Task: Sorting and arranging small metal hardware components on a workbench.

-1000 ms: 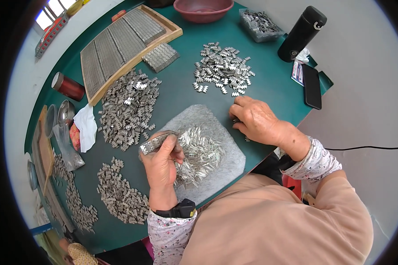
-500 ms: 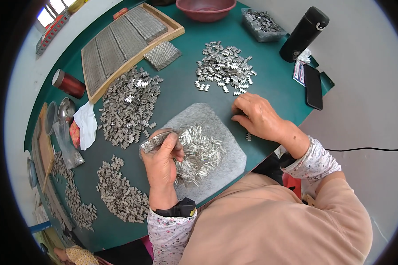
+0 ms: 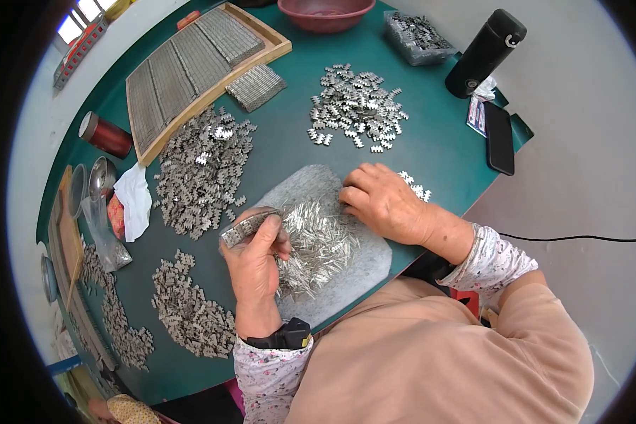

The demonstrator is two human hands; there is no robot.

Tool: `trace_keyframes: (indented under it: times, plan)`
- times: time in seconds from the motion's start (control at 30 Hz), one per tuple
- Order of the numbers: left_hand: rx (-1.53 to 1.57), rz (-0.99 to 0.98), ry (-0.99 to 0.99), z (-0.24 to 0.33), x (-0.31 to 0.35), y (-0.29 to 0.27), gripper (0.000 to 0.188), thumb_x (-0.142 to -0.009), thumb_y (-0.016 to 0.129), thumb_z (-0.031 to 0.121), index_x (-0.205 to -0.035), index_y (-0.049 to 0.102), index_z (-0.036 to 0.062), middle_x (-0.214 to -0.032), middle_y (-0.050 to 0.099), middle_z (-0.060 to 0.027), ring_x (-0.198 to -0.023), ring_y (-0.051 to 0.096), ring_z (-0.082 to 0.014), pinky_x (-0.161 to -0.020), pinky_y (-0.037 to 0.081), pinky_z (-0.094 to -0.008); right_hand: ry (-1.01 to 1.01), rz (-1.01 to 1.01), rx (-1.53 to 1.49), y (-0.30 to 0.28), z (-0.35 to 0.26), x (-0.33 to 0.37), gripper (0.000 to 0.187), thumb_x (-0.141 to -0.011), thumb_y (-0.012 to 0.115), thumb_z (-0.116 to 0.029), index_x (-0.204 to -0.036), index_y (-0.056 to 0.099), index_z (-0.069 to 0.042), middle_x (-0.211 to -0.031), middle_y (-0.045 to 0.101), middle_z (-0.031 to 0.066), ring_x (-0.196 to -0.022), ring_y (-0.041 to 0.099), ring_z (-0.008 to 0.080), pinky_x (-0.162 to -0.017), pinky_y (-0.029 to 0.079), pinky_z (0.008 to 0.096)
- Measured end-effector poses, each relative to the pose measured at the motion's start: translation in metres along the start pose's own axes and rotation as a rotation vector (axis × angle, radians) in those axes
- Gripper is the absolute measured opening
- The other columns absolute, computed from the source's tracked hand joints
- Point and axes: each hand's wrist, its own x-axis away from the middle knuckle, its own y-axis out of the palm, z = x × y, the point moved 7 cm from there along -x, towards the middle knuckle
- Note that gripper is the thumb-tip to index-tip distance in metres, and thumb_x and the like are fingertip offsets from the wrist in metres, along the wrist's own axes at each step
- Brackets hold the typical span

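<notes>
My left hand (image 3: 256,265) is closed around a short strip of joined metal links (image 3: 249,225), held over the left side of a grey pad (image 3: 378,258). Right beside it, a heap of thin silvery pins (image 3: 316,251) lies on the pad. Over the pad's upper right edge is my right hand (image 3: 383,200), its fingers curled and pressed together. Whatever those fingertips pinch is hidden. A few loose toothed metal plates (image 3: 415,186) lie on the table just behind the right hand.
Piles of toothed plates (image 3: 203,169) spread over the green table (image 3: 275,141). A wooden tray (image 3: 215,95) of linked strips sits at the far left, a pink basin (image 3: 327,18) at the back. Black flask (image 3: 486,53) and phone (image 3: 500,138) stand right. Another person's sleeve (image 3: 131,410) shows lower left.
My right hand has moved left from the table beside the pad to the pins, uncovering the few plates behind it. My left hand still holds the strip in nearly the same place.
</notes>
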Motion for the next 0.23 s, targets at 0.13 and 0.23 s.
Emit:
trace_keyframes:
  times: [0.13, 0.23]
  plan:
    - [0.007, 0.020, -0.001, 0.0008, -0.0001, -0.0017, 0.016, -0.083, 0.072, 0.007, -0.092, 0.064, -0.0021, -0.065, 0.060, -0.0079, -0.049, 0.056, -0.0153, -0.042, 0.041, -0.0252, 0.031, 0.013, -0.047, -0.0037, 0.0021, 0.0011, 0.024, -0.071, 0.073, -0.008, -0.091, 0.059, -0.004, -0.088, 0.055, 0.0105, -0.083, 0.056, 0.0299, -0.074, 0.046, 0.0411]
    - [-0.003, -0.004, -0.006, 0.0002, 0.0001, -0.0002, 0.017, -0.082, 0.073, 0.007, -0.093, 0.064, -0.0028, -0.066, 0.062, -0.0088, -0.049, 0.058, -0.0159, -0.043, 0.044, -0.0259, 0.194, -0.038, -0.060, -0.0042, 0.0082, -0.0022, 0.030, -0.073, 0.073, -0.005, -0.101, 0.061, -0.005, -0.093, 0.057, 0.0108, -0.088, 0.057, 0.0310, -0.075, 0.048, 0.0402]
